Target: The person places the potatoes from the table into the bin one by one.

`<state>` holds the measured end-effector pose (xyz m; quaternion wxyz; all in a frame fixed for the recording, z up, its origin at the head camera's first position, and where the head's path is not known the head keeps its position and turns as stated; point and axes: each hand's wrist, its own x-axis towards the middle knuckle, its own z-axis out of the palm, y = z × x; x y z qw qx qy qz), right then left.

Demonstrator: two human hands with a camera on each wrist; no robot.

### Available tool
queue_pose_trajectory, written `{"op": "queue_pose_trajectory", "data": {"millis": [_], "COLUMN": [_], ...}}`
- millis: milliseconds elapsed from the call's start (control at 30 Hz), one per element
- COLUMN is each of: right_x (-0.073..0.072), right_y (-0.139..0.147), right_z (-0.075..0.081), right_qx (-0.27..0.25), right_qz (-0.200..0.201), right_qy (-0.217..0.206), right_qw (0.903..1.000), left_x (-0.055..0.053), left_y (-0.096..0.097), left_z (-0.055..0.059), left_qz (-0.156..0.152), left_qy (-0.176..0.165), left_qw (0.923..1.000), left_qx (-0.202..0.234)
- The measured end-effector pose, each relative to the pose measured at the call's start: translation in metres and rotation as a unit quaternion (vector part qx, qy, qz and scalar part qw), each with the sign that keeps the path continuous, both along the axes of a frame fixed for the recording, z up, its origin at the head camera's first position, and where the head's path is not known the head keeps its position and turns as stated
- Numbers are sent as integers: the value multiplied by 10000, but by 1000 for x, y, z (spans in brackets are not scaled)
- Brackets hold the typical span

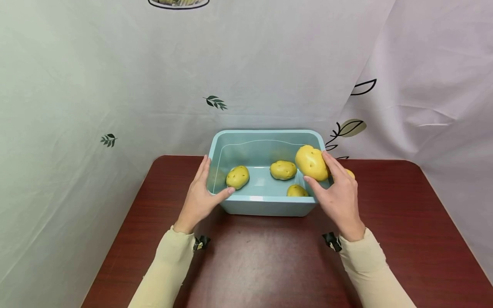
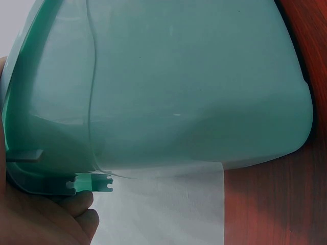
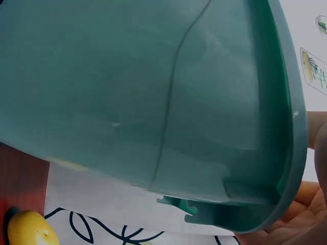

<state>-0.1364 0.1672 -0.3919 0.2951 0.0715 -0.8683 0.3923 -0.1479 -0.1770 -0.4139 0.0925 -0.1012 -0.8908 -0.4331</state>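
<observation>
Head view shows a light blue tub point(image 1: 265, 204) sitting at the far middle of a dark red table point(image 1: 269, 265), with a pale printed curtain point(image 1: 115, 77) hanging behind. The left hand point(image 1: 200, 196) rests against the tub's left end, its fingers straight along the outside wall and the thumb laid over the near rim, so it steadies the tub rather than closing round it. The right hand point(image 1: 339, 196) is at the tub's right end and holds a large potato point(image 1: 311, 162) between thumb and fingers; the potato sits above the right rim, at the fingertips, with the palm behind and below it. Three more potatoes lie on the tub's floor: a left potato point(image 1: 237, 176) just beyond the left thumb, a middle potato point(image 1: 283, 170) near the centre, and a near potato point(image 1: 297, 191) against the front wall, just left of the right thumb. A further potato point(image 1: 349, 173) peeks out behind the right hand, outside the tub on the table. Left wrist view is filled by the tub's outer wall point(image 2: 168, 92), with fingers point(image 2: 76, 219) under its rim. Right wrist view likewise shows the tub's wall point(image 3: 133, 87) close up, the palm point(image 3: 301, 214) at the rim, and the outside potato point(image 3: 28, 228) low at the left.
</observation>
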Motion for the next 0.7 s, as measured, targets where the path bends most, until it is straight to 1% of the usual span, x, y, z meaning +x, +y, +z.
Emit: {"op": "queue_pose_trajectory", "data": {"millis": [300,700], "right_x": [-4,-7], "right_y": [-4,-7], "right_z": [-2,-3], "right_qx": [63,327], "right_qz": [32,-9], "right_qy": [-151,-175], "right_qw": [9999,9993], "left_x": [1,1], "left_y": [-1,-1], "left_z": [0,-1], "left_qz": [11,13], "left_qy": [22,16], "left_qw": [10000,10000], "left_qx": [-3,-23]}}
